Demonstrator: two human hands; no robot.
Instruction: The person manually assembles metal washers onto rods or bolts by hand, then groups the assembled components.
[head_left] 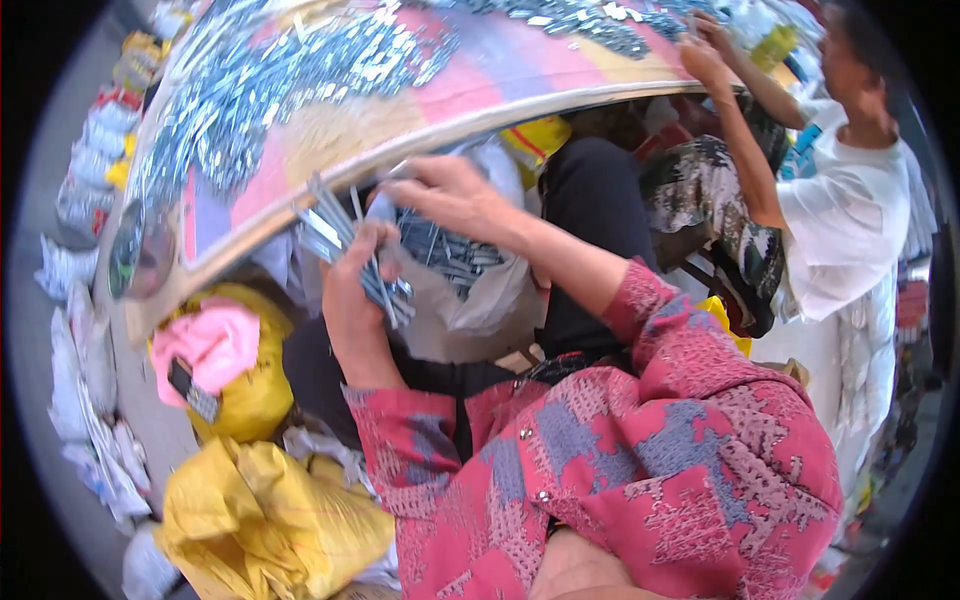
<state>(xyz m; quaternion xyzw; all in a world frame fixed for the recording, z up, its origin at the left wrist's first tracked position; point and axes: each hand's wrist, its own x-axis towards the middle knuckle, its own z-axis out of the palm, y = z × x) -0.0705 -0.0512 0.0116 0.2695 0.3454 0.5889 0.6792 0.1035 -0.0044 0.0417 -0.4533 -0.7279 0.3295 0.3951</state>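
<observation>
My left hand [357,268] is wrapped round a bundle of thin flat metal strips [328,228], which fan out above and below the fist. Just to its right, my right hand [450,192] is slightly blurred, its fingers pinched together near the table edge; a small pale glint shows at the fingertips, too smeared to name. Beneath both hands an open whitish bag [490,310] sits at my lap, with many similar dark metal strips [445,250] inside it.
Heaps of shiny metal strips [290,90] cover much of the table [480,90]. A person in a white shirt [840,220] works at the right. Yellow sacks [270,520] and a pink cloth [215,345] with a dark phone-like object lie lower left; white bags [85,210] line the far left.
</observation>
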